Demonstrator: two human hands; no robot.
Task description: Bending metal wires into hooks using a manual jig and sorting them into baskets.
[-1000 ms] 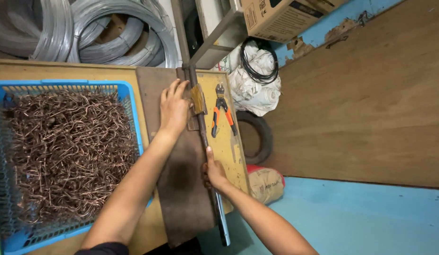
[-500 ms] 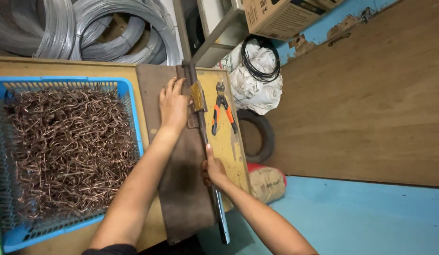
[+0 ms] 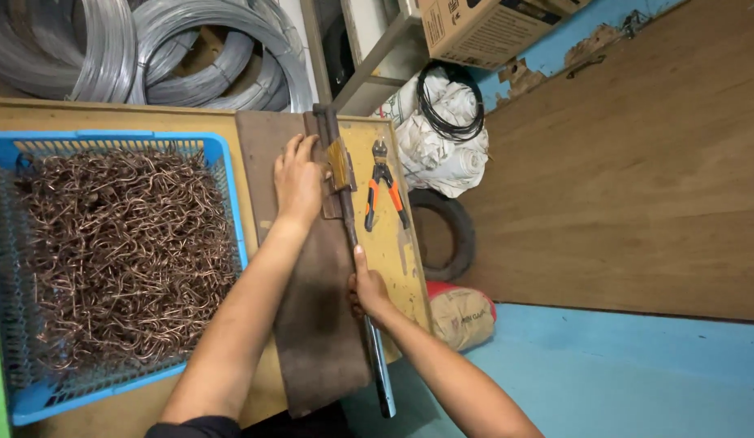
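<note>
My left hand [image 3: 298, 180] lies flat on a dark metal plate [image 3: 312, 324], fingers close together, pressing next to a brass-coloured hinge block [image 3: 341, 165]. My right hand [image 3: 367, 290] is wrapped around a long metal lever bar [image 3: 375, 357] that runs along the plate's right edge, down past the table front. The bar's far end [image 3: 325, 118] reaches the plate's top corner. Whether a piece of wire sits under my left hand is hidden.
A blue plastic basket [image 3: 228, 174] at left holds several bent copper-coloured wire hooks [image 3: 125, 251]. Orange-handled pliers [image 3: 383, 193] lie on the yellow board. Coils of grey wire [image 3: 150, 49] stand behind. A tyre [image 3: 454, 235], white sacks [image 3: 442, 146] and a cardboard box [image 3: 491, 28] are at right.
Both hands have stayed in place on the plate and the bar. Only the camera has shifted slightly.
</note>
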